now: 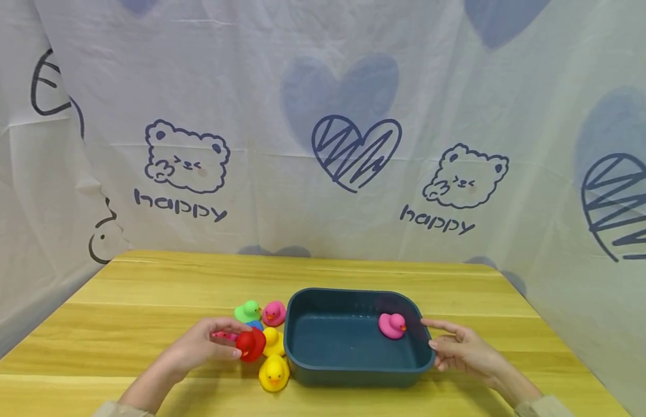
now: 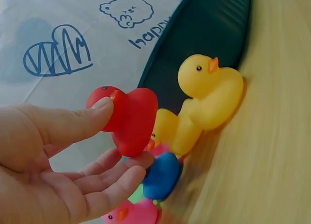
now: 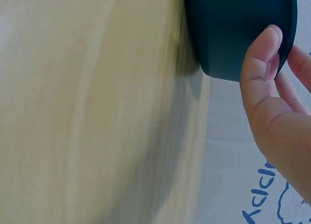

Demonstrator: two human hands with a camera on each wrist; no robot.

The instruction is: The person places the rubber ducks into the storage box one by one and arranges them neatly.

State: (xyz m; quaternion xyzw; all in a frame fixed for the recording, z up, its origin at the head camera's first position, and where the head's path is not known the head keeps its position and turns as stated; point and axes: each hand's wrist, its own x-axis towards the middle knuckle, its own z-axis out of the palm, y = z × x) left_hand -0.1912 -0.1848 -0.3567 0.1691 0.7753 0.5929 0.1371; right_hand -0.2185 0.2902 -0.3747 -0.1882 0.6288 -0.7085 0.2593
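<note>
Left hand [image 1: 203, 341] pinches the red duck [image 1: 252, 346], smooth, rounded and rubbery-looking, between thumb and fingers, next to two yellow ducks [image 1: 274, 375]; right of these lies the dark, round-cornered tub [image 1: 333, 341], long axis running left to right, a pink duck [image 1: 392, 326] inside, the right hand [image 1: 466, 352] resting loosely, unclenched, against its far right end.

The person wears light beige sleeves, both cut off by the head view's lower edge: the left sleeve [image 1: 122, 410] between seven and eight o'clock, the right sleeve [image 1: 544, 407] near four. Only a slightly creased end of each shows. The left hand [image 1: 210, 340], toward seven o'clock, is bare and slim-fingered; the right hand [image 1: 461, 349], toward four, is bare too, its thumb [image 3: 257, 63] creased at the joint.
</note>
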